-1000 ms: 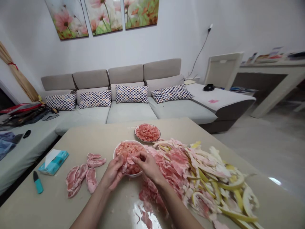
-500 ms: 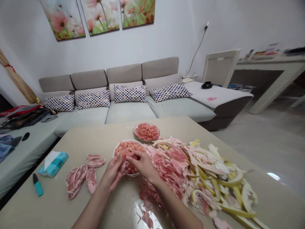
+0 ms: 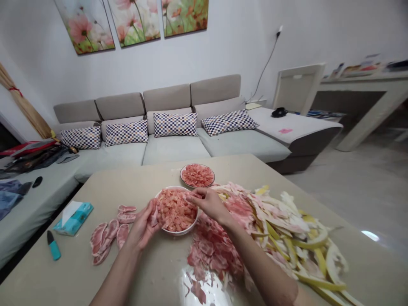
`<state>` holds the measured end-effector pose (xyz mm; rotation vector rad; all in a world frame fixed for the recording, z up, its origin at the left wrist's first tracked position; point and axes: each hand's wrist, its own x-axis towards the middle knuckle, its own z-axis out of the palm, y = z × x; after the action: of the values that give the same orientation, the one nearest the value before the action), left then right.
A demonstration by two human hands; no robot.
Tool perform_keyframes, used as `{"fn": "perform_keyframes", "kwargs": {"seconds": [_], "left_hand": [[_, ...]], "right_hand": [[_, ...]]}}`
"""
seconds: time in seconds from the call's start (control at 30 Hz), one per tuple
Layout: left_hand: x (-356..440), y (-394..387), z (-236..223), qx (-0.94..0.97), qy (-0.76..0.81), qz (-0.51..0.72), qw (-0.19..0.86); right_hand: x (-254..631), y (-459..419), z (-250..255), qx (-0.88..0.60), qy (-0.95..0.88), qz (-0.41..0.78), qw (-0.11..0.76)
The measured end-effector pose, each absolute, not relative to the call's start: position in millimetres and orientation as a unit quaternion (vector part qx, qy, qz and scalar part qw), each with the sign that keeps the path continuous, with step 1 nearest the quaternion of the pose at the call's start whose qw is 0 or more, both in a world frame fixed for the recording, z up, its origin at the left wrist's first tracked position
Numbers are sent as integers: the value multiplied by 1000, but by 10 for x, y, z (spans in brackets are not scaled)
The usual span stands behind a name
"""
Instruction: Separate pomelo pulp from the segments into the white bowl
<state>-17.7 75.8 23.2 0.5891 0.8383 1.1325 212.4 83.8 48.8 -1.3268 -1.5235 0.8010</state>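
Observation:
My left hand is closed around a pale pink pomelo segment at the left rim of a white bowl. Peeled pomelo flesh fills this bowl. Over its right rim, my right hand has thumb and fingers pinched together; whatever small bit they hold is too small to make out. Left of my left hand lie several unpeeled pomelo segments. A dark-rimmed plate heaped with more peeled flesh stands just behind the bowl.
A big heap of pink membranes and yellow-white pomelo rind covers the table's right side. At the left are a blue tissue pack and a knife with a turquoise handle. A sofa stands beyond the table.
My hands have moved apart: the right went rightward to the bowl's right rim, the left shifted left with the pomelo segment. More of the bowl's contents shows between them.

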Motion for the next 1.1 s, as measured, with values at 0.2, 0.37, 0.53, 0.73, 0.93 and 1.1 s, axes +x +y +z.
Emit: {"fn": "perform_keyframes", "kwargs": {"seconds": [0.2,0.37,0.53,0.73,0.93,1.1], "left_hand": [[-130,758,268,295,374,519,710],[-4,680,260,359,396,540,650],[88,638,310,436,411,543,589],[112,645,324,488,444,537,526],[110,650,316,484,458,539,515],[47,707,244,451,455,539,546]], "right_hand": [[2107,766,477,-482,-668,362,437],[2011,710,416,-451,-684,389,421],[1918,674,409,-428,-701,410,396],[1843,648,412,-448,-693,419,377],[1843,638,375,-464,-679,422,382],[1896,642,352,-464,-686,417,376]]}}
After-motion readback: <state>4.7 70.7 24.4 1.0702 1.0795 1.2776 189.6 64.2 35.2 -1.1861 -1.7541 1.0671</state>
